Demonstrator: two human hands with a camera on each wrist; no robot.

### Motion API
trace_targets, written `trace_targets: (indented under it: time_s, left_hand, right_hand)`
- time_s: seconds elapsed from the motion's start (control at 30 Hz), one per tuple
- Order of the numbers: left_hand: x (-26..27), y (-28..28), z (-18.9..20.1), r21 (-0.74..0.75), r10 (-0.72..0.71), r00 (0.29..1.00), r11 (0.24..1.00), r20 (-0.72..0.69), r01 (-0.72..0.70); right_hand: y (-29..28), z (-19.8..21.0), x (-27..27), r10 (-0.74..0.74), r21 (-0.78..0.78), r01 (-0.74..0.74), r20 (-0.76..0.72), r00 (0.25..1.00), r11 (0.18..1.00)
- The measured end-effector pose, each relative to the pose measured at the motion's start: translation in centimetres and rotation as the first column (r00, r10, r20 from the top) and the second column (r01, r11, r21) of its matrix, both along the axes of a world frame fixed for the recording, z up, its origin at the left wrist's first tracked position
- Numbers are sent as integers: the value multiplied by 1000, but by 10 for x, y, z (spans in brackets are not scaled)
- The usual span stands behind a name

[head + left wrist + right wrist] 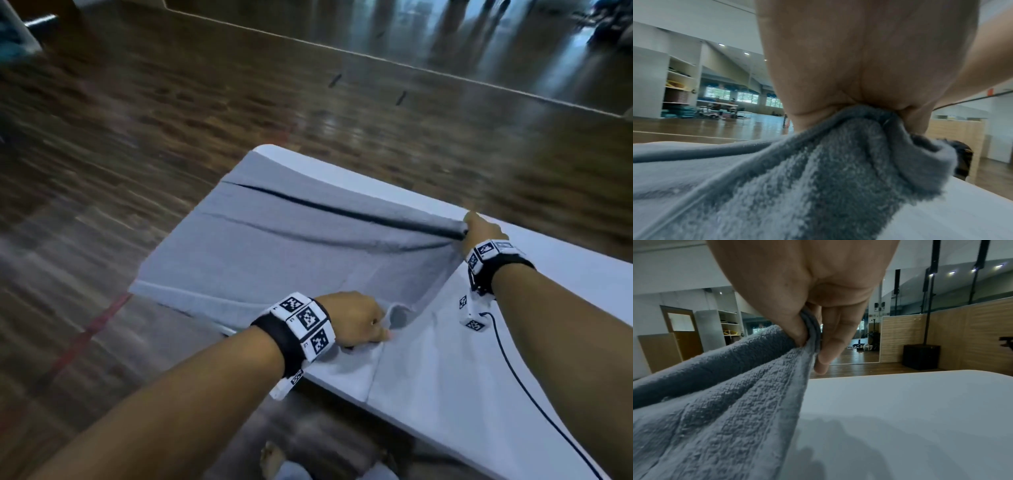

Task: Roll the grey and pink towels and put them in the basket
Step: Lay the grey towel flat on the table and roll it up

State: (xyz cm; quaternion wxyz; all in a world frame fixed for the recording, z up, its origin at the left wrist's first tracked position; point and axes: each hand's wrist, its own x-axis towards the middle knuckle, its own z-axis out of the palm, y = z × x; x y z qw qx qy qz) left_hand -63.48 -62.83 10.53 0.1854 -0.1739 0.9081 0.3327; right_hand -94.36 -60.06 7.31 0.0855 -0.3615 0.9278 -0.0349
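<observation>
The grey towel [291, 246] lies spread over the left end of the white table [462, 377], its left edge hanging past the table end. My left hand [359, 318] grips the towel's near corner in a bunch, seen close up as grey towel [828, 170] under my left hand [859, 81]. My right hand [479, 229] pinches the far corner, lifted a little off the table; in the right wrist view the grey towel [725, 394] is caught between thumb and fingers of my right hand [812, 331]. The cloth is taut between both hands. No pink towel or basket is in view.
A dark cable [534, 397] runs from my right wrist across the table toward me. Wooden floor [171, 137] surrounds the table. Bare feet [274, 459] show below the table's near edge. A low wooden partition [941, 337] and a black box [920, 356] stand beyond the table.
</observation>
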Motion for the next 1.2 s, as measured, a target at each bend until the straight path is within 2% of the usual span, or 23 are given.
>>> trace_targets:
  time_s: [0.3, 0.4, 0.47, 0.57, 0.7, 0.9, 1.0, 1.07, 1.13, 1.2]
  left_hand:
    - [-136, 126, -22, 71, -267, 958, 963, 105, 260]
    - [-184, 172, -30, 267, -427, 901, 880, 79, 393]
    - [-209, 190, -35, 332, -492, 865, 835, 96, 438]
    - [-229, 191, -42, 295, -475, 868, 858, 145, 420]
    - [-225, 140, -42, 241, -320, 934, 930, 160, 278]
    - [-183, 4, -48, 11, -88, 973, 996, 212, 87]
    - [-155, -79, -54, -60, 65, 980, 997, 189, -55]
    - [-134, -137, -64, -104, 183, 975, 980, 125, -170]
    - [-114, -194, -74, -136, 300, 951, 948, 75, -288]
    - [-91, -248, -86, -162, 352, 933, 927, 74, -337]
  right_hand:
    - [133, -15, -123, -131, 58, 129, 27, 991, 990]
    - [178, -22, -164, -225, 100, 224, 6, 974, 970]
    - [200, -27, -184, -302, 170, 299, -8, 953, 939]
    - [220, -38, -202, -366, 234, 357, -5, 930, 904]
    - [205, -57, -203, -260, 203, 249, 33, 965, 947]
    - [104, -69, -145, -64, 113, 51, 114, 991, 992]
    - [42, -72, -113, 24, 47, -31, 144, 989, 998]
    - [-3, -76, -95, 63, 15, -66, 148, 987, 998]
    - [-48, -80, -78, 80, -5, -81, 162, 984, 997]
    - [-92, -85, -58, 90, -19, -88, 194, 977, 996]
